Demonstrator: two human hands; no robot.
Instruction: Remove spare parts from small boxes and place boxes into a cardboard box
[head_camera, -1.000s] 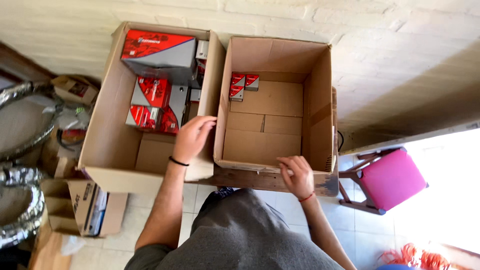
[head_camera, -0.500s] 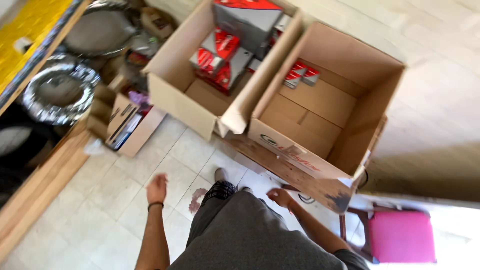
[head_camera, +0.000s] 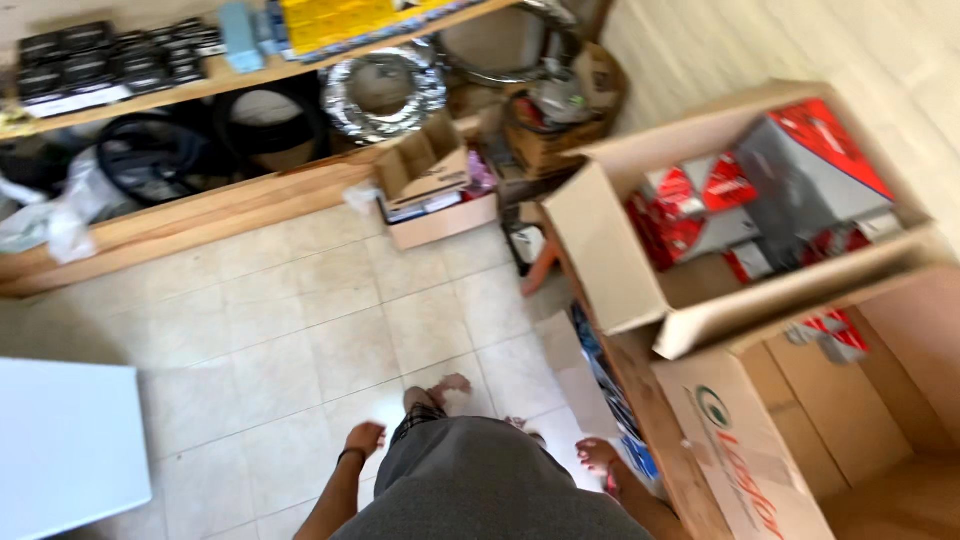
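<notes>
The person stands on the tiled floor (head_camera: 300, 330) with both arms hanging at their sides. The left hand (head_camera: 364, 438) hangs loose beside the hip, fingers released and curled slightly, holding nothing. The right hand (head_camera: 598, 455) hangs on the other side, fingers also slack and empty, just beside the printed front wall of the nearer cardboard box (head_camera: 740, 450), though I cannot tell whether it touches it.

That nearer box stands open beyond the right fingers, mostly bare inside, with a couple of small red packets (head_camera: 830, 335) lying at its far end. Further out from the right fingers stands a second open cardboard box (head_camera: 610, 260), holding red-and-grey cartons (head_camera: 770, 190) packed closely together. Both boxes rest on a low wooden stand (head_camera: 640, 385).

Well away from the left fingers, across the tiles, a small open box (head_camera: 430, 195) sits on the floor against a wooden shelf (head_camera: 180, 215), with coils of shiny foil ducting (head_camera: 385, 90) and black hoses (head_camera: 150, 160) behind it. A white worktop corner (head_camera: 65, 450) shows off to the side of the left fingers.
</notes>
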